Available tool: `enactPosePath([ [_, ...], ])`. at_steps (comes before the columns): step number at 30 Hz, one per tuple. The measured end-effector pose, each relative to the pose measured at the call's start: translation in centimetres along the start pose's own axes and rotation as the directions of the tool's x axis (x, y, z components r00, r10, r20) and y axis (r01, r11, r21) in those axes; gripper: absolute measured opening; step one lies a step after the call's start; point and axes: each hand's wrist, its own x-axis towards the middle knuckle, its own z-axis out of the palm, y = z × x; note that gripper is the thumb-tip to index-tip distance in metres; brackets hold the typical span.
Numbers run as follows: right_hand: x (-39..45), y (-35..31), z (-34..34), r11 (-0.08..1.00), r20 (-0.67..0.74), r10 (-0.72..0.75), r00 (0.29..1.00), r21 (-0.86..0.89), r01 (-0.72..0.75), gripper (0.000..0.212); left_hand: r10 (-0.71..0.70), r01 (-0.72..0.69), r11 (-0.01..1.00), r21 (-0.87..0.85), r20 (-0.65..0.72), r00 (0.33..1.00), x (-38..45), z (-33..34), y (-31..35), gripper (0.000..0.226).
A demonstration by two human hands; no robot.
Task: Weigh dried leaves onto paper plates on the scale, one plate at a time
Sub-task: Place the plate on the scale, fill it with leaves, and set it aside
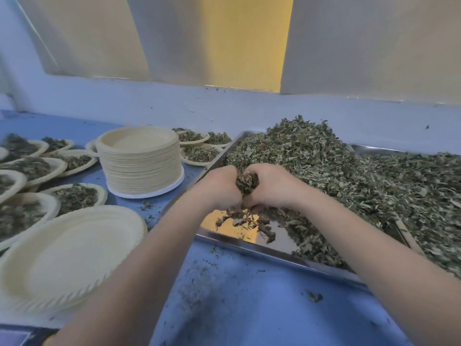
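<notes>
Far left of the fingers, filled plates (74, 196) and an empty plate (67, 260) sit on the desk (244, 300), then a plate stack (139, 161). Left hand (219, 186) and right hand (272, 184) curl together around dried leaves (245, 183) above the tray (249, 242), heaped to their right.

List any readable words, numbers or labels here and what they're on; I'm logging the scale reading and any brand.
None can be read. The cream paper plates, the steel tray and the blue table bear no print. The dark object at the bottom-left corner shows no legible display.
</notes>
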Motion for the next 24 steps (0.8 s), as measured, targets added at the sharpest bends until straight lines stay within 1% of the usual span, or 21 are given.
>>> enactPosePath([
  [3,0.4,-3.6,0.1,0.995,0.024,-0.086,0.996,0.047,0.084,0.035,-0.025,0.024,1.0,-0.013,-0.052,0.998,-2.2,-3.1,-1.3,0.039],
  [5,0.8,-6.6,0.9,0.988,0.04,-0.151,0.988,-0.011,0.152,0.038,-0.031,0.032,0.999,0.008,-0.104,0.994,-4.1,-5.2,-2.9,0.032],
  [7,1.2,-9.9,2.4,0.97,0.04,-0.233,0.972,-0.067,0.236,0.041,-0.068,0.076,0.996,0.045,-0.153,0.986,-6.2,-7.2,-5.0,0.025],
  [9,1.5,-12.9,4.1,0.955,0.079,-0.293,0.953,-0.016,0.295,0.037,-0.141,0.152,0.987,0.047,-0.184,0.973,-8.4,-9.0,-7.3,0.024],
  [12,1.7,-16.5,6.7,0.935,0.16,-0.354,0.921,0.086,0.344,0.019,-0.213,0.218,0.976,0.007,-0.192,0.958,-11.3,-10.9,-10.8,0.024],
  [15,2.1,-18.1,8.8,0.929,0.249,-0.369,0.896,0.135,0.345,0.018,-0.26,0.247,0.964,-0.097,-0.166,0.951,-13.6,-11.3,-13.7,0.035],
  [16,2.1,-18.2,9.1,0.937,0.293,-0.35,0.89,0.107,0.333,0.025,-0.26,0.24,0.96,-0.141,-0.141,0.955,-14.1,-11.1,-14.4,0.042],
  [18,1.9,-18.0,9.1,0.949,0.409,-0.275,0.87,-0.031,0.315,0.053,-0.247,0.227,0.95,-0.213,-0.072,0.966,-14.9,-10.8,-15.5,0.063],
  [19,1.7,-17.7,8.9,0.949,0.462,-0.233,0.855,-0.085,0.304,0.066,-0.24,0.225,0.951,-0.21,-0.049,0.97,-15.2,-10.7,-16.0,0.072],
  [20,1.4,-17.5,8.4,0.953,0.5,-0.205,0.841,-0.093,0.288,0.074,-0.233,0.22,0.955,-0.198,-0.046,0.971,-15.4,-10.7,-16.3,0.078],
  [21,1.2,-17.3,8.0,0.959,0.511,-0.195,0.837,-0.078,0.271,0.077,-0.226,0.21,0.957,-0.197,-0.058,0.972,-15.5,-10.8,-16.6,0.081],
  [22,1.0,-17.0,7.7,0.962,0.49,-0.2,0.849,-0.068,0.266,0.076,-0.219,0.199,0.957,-0.213,-0.076,0.973,-15.6,-10.8,-16.8,0.08],
  [24,0.7,-16.7,7.3,0.958,0.404,-0.226,0.887,-0.071,0.277,0.068,-0.207,0.172,0.953,-0.249,-0.121,0.971,-15.8,-10.7,-17.2,0.07],
])
